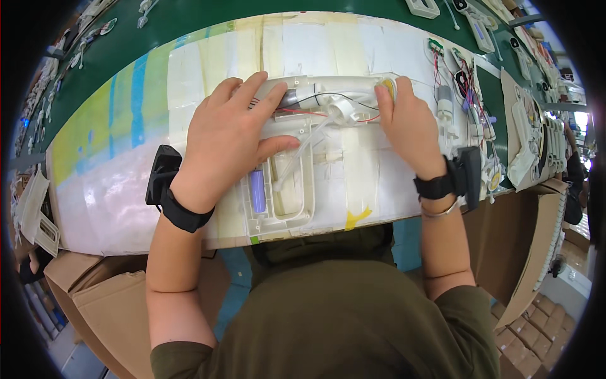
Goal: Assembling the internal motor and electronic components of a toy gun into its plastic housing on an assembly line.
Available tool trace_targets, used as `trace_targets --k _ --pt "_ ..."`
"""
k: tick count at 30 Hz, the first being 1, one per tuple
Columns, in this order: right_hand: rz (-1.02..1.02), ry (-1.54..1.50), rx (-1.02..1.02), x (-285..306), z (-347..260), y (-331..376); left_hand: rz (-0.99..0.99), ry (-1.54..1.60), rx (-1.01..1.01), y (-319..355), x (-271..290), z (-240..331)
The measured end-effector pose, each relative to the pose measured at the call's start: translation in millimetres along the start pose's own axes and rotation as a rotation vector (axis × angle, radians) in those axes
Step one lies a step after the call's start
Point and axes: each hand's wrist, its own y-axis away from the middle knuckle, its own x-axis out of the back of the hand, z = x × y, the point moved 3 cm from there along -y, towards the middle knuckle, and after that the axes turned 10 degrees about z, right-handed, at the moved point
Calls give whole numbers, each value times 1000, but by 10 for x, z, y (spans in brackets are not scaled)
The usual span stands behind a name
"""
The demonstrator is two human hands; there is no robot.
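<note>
A white plastic gun-shaped housing lies open on the taped white work mat. Inside it I see red and black wires, a clear tube, a small grey motor and a purple cylinder in the handle. My left hand presses flat on the left end of the housing, fingers spread over its top edge. My right hand grips the right end, where a yellow part shows under the fingertips. Both wrists carry black bands with small black devices.
Loose motors with red and black wires lie right of the mat, with stacked white plastic shells beyond. A green table surface runs behind, dotted with small white parts. Cardboard boxes stand below the table on both sides.
</note>
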Motion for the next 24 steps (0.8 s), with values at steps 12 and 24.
trace_targets --k 12,24 --pt "258 -298 342 481 -226 66 145 99 -59 -78 210 3" --pt "-151 -870 49 234 87 -138 110 12 -183 -470 -263 590"
